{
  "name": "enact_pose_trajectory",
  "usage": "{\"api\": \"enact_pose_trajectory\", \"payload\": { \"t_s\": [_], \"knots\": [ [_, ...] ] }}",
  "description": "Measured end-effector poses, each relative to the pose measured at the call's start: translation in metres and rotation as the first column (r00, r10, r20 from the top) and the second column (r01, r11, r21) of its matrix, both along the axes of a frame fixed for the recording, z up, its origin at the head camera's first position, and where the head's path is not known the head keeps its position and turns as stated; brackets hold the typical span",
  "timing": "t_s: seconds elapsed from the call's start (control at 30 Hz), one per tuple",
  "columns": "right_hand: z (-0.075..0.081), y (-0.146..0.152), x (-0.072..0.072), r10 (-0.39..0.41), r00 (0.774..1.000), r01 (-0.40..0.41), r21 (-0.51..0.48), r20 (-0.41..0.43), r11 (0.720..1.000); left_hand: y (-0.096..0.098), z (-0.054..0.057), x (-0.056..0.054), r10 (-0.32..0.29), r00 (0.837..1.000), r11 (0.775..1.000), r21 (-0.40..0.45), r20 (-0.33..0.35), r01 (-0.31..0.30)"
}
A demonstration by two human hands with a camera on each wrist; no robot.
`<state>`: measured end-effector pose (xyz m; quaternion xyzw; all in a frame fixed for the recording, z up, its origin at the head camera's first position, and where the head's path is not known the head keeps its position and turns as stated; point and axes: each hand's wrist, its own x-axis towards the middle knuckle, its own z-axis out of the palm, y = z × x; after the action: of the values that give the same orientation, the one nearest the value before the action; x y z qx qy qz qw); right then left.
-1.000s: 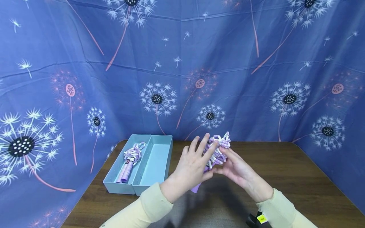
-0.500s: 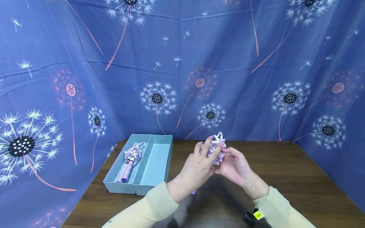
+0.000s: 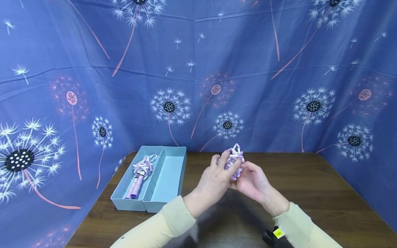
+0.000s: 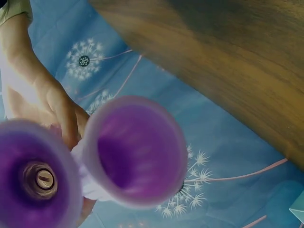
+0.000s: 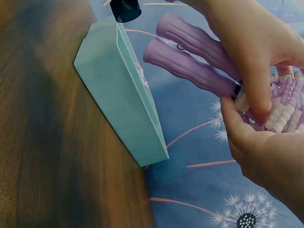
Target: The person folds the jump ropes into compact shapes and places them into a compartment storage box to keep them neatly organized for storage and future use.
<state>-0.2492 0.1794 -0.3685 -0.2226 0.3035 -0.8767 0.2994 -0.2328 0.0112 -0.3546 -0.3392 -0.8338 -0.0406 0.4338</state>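
Observation:
A purple-and-white beaded jump rope (image 3: pixel 233 164) is bundled between both hands above the table. My left hand (image 3: pixel 214 181) curls its fingers over the bundle from the left. From the right, my right hand (image 3: pixel 255 182) grips it with thumb and fingers. Two ribbed purple handles (image 5: pixel 190 71) stick out of the bundle in the right wrist view, side by side. Their hollow ends face the left wrist camera, one handle end (image 4: pixel 137 152) beside the other. Part of the coiled rope is hidden behind the fingers.
Two light-blue trays (image 3: pixel 167 175) stand side by side on the left of the wooden table (image 3: pixel 310 193). In the left one lies another bundled jump rope (image 3: pixel 141 175). A dandelion-print blue cloth (image 3: pixel 266 86) hangs behind the table.
My left hand's spread fingers have closed over the rope bundle. The handles, partly visible below the hands earlier, are now hidden in the head view. Both hands shifted slightly.

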Motion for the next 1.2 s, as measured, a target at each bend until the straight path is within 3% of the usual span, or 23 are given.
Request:
{"api": "enact_pose_trajectory", "payload": {
  "t_s": [0.17, 0.43, 0.57, 0.63, 0.7, 0.83, 0.97, 1.1, 1.2],
  "knots": [
    [0.002, -0.005, -0.001, -0.009, 1.0, 0.008, -0.004, -0.023, 1.0, -0.004, 0.004, -0.002, -0.016, 1.0, 1.0, 0.02, -0.014, 0.016],
    [0.008, -0.011, 0.0, -0.055, 0.998, 0.055, 0.01, 0.029, 0.998, -0.014, 0.012, -0.007, -0.018, 1.0, 0.999, 0.047, -0.012, 0.019],
    [0.008, -0.014, 0.0, -0.067, 0.998, 0.065, 0.074, 0.021, 0.995, -0.021, 0.018, -0.009, -0.009, 1.0, 0.999, 0.047, -0.007, 0.009],
    [0.006, -0.016, 0.001, -0.079, 0.997, 0.078, 0.153, -0.005, 0.985, -0.025, 0.021, -0.011, 0.002, 1.0, 0.999, 0.053, -0.017, -0.002],
    [0.003, -0.018, 0.001, -0.092, 0.995, 0.1, 0.261, -0.044, 0.96, -0.029, 0.024, -0.013, 0.014, 1.0, 0.998, 0.057, -0.026, -0.012],
    [-0.007, -0.025, 0.005, -0.124, 0.985, 0.165, 0.464, -0.117, 0.87, -0.039, 0.028, -0.021, 0.033, 0.999, 0.997, 0.072, -0.029, -0.031],
    [-0.015, -0.034, 0.009, -0.168, 0.968, 0.245, 0.554, -0.186, 0.796, -0.051, 0.028, -0.03, 0.069, 0.997, 0.994, 0.088, -0.024, -0.066],
    [-0.019, -0.045, 0.013, -0.208, 0.929, 0.356, 0.591, -0.304, 0.724, -0.064, 0.027, -0.04, 0.121, 0.992, 0.988, 0.098, -0.025, -0.118],
    [-0.023, -0.054, 0.015, -0.219, 0.874, 0.463, 0.601, -0.435, 0.652, -0.073, 0.028, -0.047, 0.154, 0.988, 0.982, 0.113, -0.023, -0.15]
  ]
}}
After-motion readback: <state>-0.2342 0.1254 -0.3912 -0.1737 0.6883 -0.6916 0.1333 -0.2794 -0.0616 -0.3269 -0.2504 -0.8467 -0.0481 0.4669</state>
